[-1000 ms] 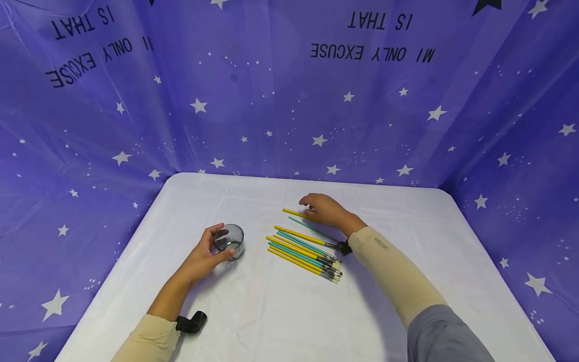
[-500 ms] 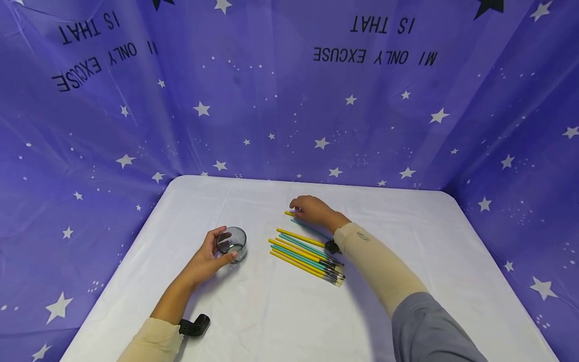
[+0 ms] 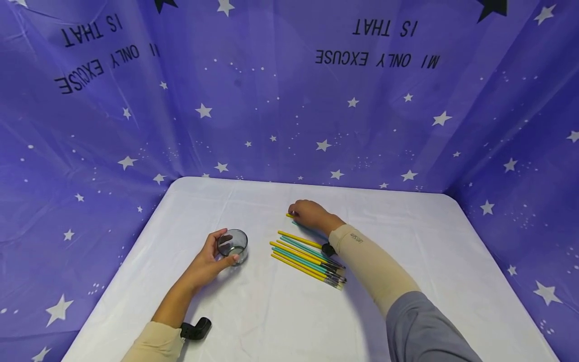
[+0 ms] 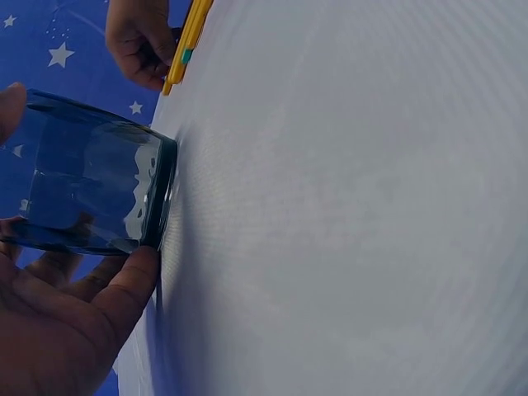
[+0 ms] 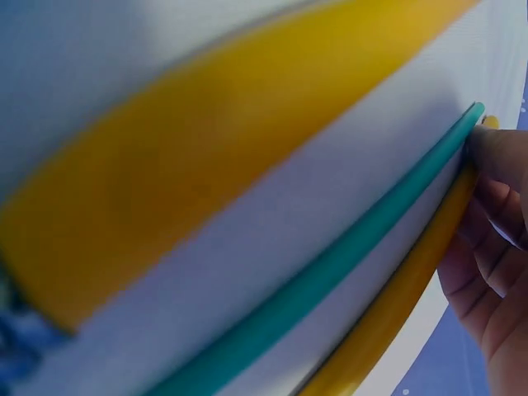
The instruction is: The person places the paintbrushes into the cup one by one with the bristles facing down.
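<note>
Right hand point(image 3: 309, 213) pinches the far yellow brush point(image 5: 425, 262); left hand point(image 3: 205, 264) curls round an upright glass point(image 3: 233, 244).
A teal brush point(image 5: 346, 245) lies beside the pinched one; nearer the person, a row of yellow and teal brushes point(image 3: 298, 254) lies right of the glass on the white table point(image 3: 271, 322), starry purple cloth point(image 3: 271, 115) behind.

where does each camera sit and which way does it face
Head: worn on the head, looking forward and down at the glass and brushes; left hand, right hand and sleeves show.
Left wrist: worn there, facing the glass; left hand near, right hand beyond.
Right wrist: worn there, facing brushes close up; right hand shows.
Head and left wrist both show the glass.
</note>
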A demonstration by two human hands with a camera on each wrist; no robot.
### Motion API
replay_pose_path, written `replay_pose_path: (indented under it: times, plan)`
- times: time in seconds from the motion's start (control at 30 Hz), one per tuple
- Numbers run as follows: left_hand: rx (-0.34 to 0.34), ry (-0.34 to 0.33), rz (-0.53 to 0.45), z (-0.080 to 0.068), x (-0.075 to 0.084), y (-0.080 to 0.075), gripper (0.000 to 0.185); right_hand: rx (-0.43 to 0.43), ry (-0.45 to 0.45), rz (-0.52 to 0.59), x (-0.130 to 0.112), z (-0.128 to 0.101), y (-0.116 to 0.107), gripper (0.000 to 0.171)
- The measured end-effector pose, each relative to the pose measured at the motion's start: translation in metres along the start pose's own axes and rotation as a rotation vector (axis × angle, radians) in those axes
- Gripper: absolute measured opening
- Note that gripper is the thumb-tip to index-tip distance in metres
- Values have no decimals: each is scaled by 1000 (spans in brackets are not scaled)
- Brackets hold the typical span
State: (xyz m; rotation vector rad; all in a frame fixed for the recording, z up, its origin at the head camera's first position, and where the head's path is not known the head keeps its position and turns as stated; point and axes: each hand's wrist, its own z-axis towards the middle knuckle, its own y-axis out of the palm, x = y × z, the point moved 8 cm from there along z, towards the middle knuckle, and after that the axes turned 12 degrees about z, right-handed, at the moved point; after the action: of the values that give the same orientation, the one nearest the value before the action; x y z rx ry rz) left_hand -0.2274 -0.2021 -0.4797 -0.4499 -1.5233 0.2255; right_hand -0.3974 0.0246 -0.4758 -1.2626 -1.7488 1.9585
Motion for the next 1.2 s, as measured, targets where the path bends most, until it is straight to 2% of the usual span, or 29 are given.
replay_pose_path:
  times: [0.13, 0.3, 0.67, 0.97, 1.2]
  plan:
    - [-3, -3, 2, 0, 0, 1, 82, 5, 12, -20, 1, 0, -1, 20]
    - [-2, -13, 1, 0, 1, 1, 82, 31, 47, 14, 0, -3, -12, 25]
    - [-6, -17, -7, 1, -1, 1, 83, 58, -25, 37, -21, -8, -38, 24]
    - [-8, -25, 2, 0, 0, 1, 84, 85, -53, 133, -42, -10, -54, 25]
    - [-13, -34, 12, -1, 1, 2, 85, 116, -57, 260, -55, -12, -65, 25]
